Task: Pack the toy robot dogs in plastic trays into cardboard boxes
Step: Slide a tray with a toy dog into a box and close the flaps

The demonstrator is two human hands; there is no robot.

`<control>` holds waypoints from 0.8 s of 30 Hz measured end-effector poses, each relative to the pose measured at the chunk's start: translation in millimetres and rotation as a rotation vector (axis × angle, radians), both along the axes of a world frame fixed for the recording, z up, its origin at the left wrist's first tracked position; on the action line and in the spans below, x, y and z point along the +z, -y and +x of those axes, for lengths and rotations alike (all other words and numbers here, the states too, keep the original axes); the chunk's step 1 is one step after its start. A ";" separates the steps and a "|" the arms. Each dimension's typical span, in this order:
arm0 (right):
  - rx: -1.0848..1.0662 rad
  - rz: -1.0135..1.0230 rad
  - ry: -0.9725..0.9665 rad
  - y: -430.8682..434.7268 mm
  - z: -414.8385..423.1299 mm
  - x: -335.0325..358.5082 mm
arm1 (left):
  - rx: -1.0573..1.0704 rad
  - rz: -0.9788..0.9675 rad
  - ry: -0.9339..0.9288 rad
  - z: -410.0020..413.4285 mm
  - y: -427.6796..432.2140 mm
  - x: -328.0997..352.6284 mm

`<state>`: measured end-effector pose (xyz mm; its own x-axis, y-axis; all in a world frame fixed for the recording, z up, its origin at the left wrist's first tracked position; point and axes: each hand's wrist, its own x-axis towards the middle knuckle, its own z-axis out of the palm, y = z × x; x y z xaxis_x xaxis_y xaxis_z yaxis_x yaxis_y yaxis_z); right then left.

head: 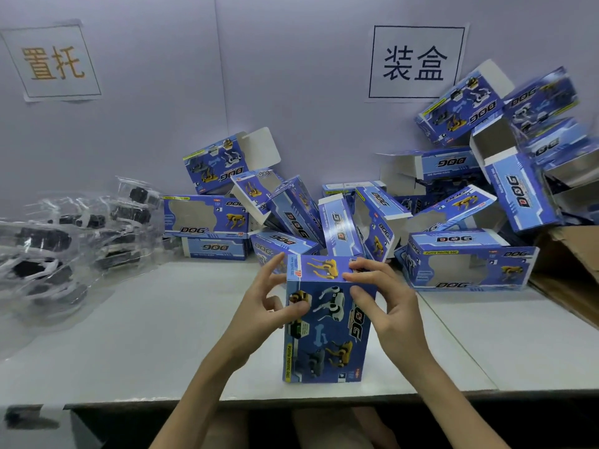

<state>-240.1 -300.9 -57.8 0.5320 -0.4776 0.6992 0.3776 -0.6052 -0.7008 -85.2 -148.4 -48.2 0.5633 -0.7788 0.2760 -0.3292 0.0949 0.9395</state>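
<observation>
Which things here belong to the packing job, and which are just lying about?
Job: blue box gripped upright by left hand and right hand; trayed toy dogs; pile of boxes.
Lying about: left wall sign; right wall sign; brown carton.

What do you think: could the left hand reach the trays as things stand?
Probably yes, once it lets go of the box: only bare table lies between the left hand and the trays to its left.
</observation>
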 end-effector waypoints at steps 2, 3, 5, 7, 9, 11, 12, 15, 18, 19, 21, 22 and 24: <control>0.083 0.193 0.028 -1.4 -5.4 1.0 | 0.013 -0.031 0.027 -5.5 0.5 2.7; 0.103 0.330 0.038 -0.3 -9.2 2.5 | 0.011 -0.070 0.073 -9.8 -0.2 4.2; 0.112 0.633 -0.039 8.6 -19.9 5.2 | 0.019 -0.174 0.261 -22.0 -4.5 6.9; 0.189 0.819 -0.266 20.5 -35.2 4.9 | 0.042 -0.217 0.610 -36.3 -9.3 8.3; 0.365 0.876 -0.462 27.5 -52.9 0.0 | 0.078 -0.169 0.974 -50.0 -9.6 7.4; 0.460 0.905 -0.488 29.9 -70.3 -4.5 | 0.079 -0.131 1.174 -58.2 -4.7 2.4; 0.464 0.920 -0.465 29.8 -78.8 -7.0 | 0.065 -0.131 1.203 -60.5 -1.5 -2.5; 0.385 0.990 -0.331 26.7 -101.5 -22.5 | 0.000 -0.128 1.154 -61.5 10.7 -21.8; 0.172 1.056 -0.156 24.0 -123.2 -41.3 | -0.030 -0.047 1.043 -58.1 23.2 -37.9; 0.098 1.079 -0.058 24.5 -130.0 -47.6 | -0.024 -0.018 0.992 -55.7 26.6 -44.3; 0.001 1.106 0.173 27.7 -140.6 -52.8 | -0.036 0.057 0.888 -46.6 29.0 -58.6; -0.022 1.089 0.282 31.5 -143.8 -50.7 | -0.033 0.089 0.854 -41.5 28.7 -66.8; -0.087 1.021 0.497 54.5 -144.8 -38.3 | -0.026 0.181 0.784 -30.1 28.6 -83.4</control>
<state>-384.9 -355.4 -96.2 0.2418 -0.9665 0.0863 0.7362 0.1248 -0.6652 -115.2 -177.0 -131.5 0.2392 -0.8594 0.4518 -0.8992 -0.0205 0.4371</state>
